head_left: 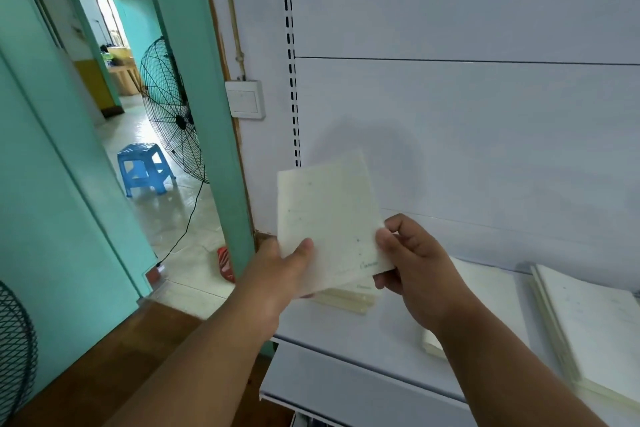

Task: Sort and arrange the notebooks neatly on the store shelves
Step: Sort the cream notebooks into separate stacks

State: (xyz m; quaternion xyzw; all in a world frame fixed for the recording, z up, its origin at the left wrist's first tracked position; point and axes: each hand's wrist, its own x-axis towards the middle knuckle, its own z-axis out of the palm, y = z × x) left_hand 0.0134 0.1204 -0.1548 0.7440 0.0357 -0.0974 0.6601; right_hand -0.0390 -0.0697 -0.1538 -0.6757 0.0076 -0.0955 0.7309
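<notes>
Both hands (287, 265) (412, 263) pinching one notebook (329, 222), its cover print too blurred.

A little blue plastic stool (147, 168) is sitting out on the tiled floor (180, 215) past the doorway, with a big black cage fan (169, 111) leaning just behind it, cord trailing across the tiles. A white wall switch (245, 99) is hanging beside the teal door frame (194, 80).

Notebooks on and above the shelf

Both hands hold one notebook (329, 218) above the shelf (391, 350); a small stack (349, 298) lies under it, another stack (588, 326) far right, the doorway (152, 149) to the left.
</notes>
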